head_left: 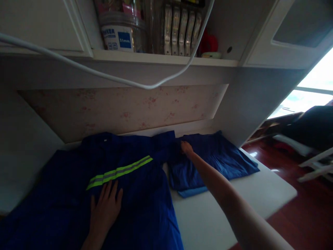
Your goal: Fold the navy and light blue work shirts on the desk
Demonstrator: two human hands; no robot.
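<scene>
A dark blue work jacket [135,194] with a yellow-green and grey reflective stripe [119,172] lies spread over the left part of the white table. My left hand [106,205] rests flat on it just below the stripe, fingers spread. My right hand [186,148] reaches to the far right, its fingers closed on the end of the jacket's sleeve [163,144]. Beneath that sleeve end and my right forearm lies folded blue clothing [221,156], with a lighter blue layer showing at its lower edge. The fingertips of my right hand are partly hidden.
A shelf [156,59] overhangs the table [208,218], holding a plastic jar [119,36] and several metallic items in clear packaging [182,31]. A white cable [148,86] hangs across in front. On the right, the table's rounded edge meets a reddish floor [291,222].
</scene>
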